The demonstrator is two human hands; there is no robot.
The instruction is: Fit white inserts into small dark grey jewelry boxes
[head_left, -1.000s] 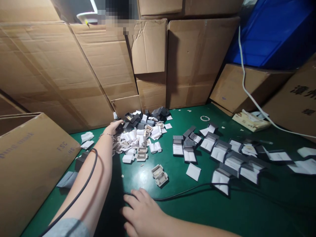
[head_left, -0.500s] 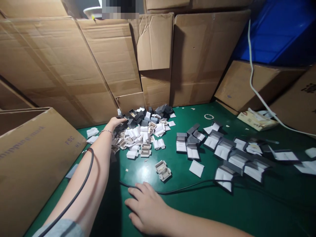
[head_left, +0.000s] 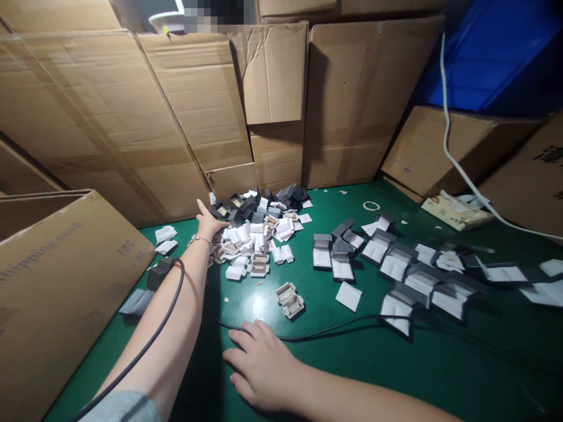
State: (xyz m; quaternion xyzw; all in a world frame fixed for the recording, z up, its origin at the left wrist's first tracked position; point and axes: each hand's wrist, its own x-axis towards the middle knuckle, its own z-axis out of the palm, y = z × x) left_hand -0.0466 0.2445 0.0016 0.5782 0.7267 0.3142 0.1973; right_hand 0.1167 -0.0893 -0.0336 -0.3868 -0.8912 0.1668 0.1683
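The left hand (head_left: pixel 210 221) was stretched far across the green table (head_left: pixel 352 375) to the left edge of the pile of small grey and white boxes (head_left: pixel 257 237). Its grip was open, thumb lifted, fingertips against a dark box (head_left: pixel 219 211) and closed on nothing that could be seen. The right hand (head_left: pixel 259 366) lay flat nearer the person, grip open and empty, fingers spread just beside the black cable (head_left: pixel 316 335).

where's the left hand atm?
Head view, left of centre: the left hand is at the far left edge of the pile of small boxes, just in front of the cardboard cartons.
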